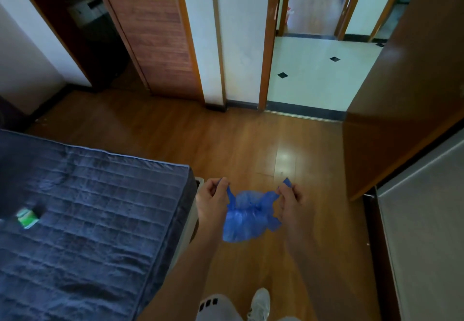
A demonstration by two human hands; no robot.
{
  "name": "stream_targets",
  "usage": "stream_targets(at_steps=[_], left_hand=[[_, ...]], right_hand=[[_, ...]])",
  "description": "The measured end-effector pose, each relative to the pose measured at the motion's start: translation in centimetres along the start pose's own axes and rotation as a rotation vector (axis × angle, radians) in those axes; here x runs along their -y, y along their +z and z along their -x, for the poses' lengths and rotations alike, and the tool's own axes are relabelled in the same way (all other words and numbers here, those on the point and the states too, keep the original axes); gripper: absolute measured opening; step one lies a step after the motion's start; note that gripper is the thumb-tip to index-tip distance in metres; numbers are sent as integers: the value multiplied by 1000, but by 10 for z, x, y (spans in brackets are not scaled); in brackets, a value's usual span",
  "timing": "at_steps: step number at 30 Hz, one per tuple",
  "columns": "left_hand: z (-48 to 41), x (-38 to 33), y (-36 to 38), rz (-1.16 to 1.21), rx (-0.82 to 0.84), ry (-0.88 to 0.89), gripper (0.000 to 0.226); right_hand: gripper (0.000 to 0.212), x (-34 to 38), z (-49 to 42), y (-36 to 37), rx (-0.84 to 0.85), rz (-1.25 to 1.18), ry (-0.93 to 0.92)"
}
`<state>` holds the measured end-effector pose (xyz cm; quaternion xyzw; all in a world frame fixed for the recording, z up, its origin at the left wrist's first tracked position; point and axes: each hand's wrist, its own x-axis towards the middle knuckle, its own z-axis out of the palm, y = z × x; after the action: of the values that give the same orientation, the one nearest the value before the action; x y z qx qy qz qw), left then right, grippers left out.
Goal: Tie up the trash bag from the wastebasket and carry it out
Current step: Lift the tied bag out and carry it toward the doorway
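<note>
wooden bedroom floor (251,140) at 12 o'clock; left hand (213,201) and right hand (292,201) fingers pinch opposite ears of the small blue trash bag (247,217), seemingly light, limp, best held there.

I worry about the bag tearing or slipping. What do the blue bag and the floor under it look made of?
The blue bag looks like thin plastic film: translucent and crinkled, stretched between both hands. The floor looks like glossy wood or laminate planks: brown grain, plank seams, bright glare patch. Which of the two I cannot tell.
</note>
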<state>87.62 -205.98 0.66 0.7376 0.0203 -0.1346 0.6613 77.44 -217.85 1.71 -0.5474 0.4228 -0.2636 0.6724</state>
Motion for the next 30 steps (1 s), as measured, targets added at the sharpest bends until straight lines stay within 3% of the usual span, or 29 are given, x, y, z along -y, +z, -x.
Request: stream_targets(at_steps=[8,14,30], left_hand=[[-73,-15,50,39,-5,-1,22],[-145,-27,70,37,113,32,21],[-413,-116,127,-5,138,19,20]], right_hand=[[34,30,-89,18,-61,18,-39],[33,33,-163,53,-25,95,-79],[32,95,-394,245,28,151,-142]])
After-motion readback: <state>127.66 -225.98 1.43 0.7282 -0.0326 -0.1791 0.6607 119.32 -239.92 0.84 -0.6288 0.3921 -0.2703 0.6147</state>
